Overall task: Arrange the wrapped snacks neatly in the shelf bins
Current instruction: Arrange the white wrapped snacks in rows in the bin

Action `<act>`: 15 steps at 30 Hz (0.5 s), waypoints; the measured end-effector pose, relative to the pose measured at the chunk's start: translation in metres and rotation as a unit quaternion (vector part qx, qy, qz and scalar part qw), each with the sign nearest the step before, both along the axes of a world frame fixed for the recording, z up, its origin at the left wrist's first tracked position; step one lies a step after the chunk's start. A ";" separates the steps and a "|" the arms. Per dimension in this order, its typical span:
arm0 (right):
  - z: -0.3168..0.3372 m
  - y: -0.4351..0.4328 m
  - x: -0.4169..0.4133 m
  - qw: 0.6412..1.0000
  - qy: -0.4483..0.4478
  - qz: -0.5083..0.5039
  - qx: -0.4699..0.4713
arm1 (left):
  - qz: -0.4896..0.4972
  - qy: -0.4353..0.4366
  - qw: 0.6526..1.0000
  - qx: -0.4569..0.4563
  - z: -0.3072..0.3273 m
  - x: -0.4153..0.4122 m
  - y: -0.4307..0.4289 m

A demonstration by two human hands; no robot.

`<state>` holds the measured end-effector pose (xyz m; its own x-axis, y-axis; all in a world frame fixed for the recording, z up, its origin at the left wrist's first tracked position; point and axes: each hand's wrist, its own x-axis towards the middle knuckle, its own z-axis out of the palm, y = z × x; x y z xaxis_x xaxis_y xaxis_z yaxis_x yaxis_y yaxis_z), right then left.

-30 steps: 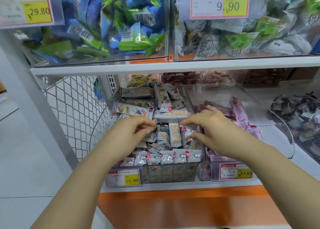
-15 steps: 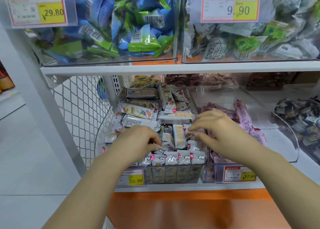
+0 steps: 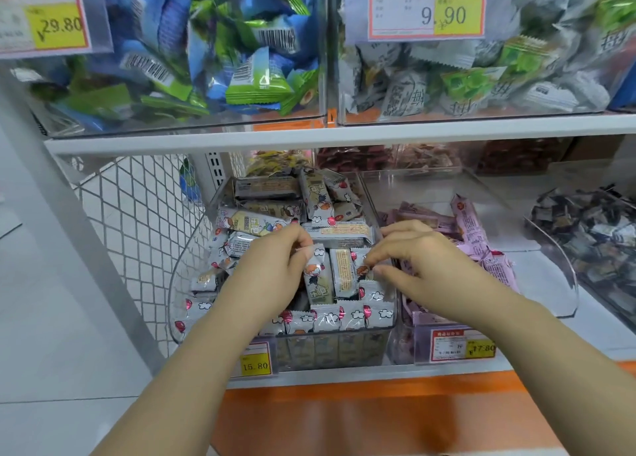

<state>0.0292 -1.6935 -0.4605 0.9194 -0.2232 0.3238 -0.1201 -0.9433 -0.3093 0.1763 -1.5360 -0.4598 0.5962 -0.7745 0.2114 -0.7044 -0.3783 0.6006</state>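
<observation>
A clear plastic bin (image 3: 179, 283) on the lower shelf is full of grey wrapped snack bars (image 3: 339, 230) with cartoon prints. Along its front, bars stand upright in a row (image 3: 347, 318); behind them others lie in a loose pile. My left hand (image 3: 272, 269) reaches into the bin's middle and pinches the top of an upright bar (image 3: 318, 276). My right hand (image 3: 416, 262) is over the bin's right side, fingertips pinching the top edge of another bar (image 3: 361, 268).
To the right stands a bin of pink wrapped snacks (image 3: 468, 225), then a bin of dark ones (image 3: 599, 235). The shelf above carries bins of blue-green packets (image 3: 213, 49) and grey-green packets (image 3: 464, 76). White wire mesh (image 3: 137, 221) closes the shelf's left end.
My left hand has lifted from the lower left of the bin to its middle and taken hold of an upright bar. My right hand has curled its fingertips onto a bar.
</observation>
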 end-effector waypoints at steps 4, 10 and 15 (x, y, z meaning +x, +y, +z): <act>0.002 0.003 0.001 1.000 0.004 0.004 -0.021 | 0.012 0.036 0.999 -0.027 0.003 0.003 0.007; 0.004 0.014 0.024 0.994 0.066 -0.009 -0.086 | 0.064 0.071 0.989 -0.114 0.010 0.008 0.024; 0.017 0.024 0.046 0.973 0.143 0.028 -0.179 | 0.094 0.072 0.977 -0.176 0.010 0.015 0.041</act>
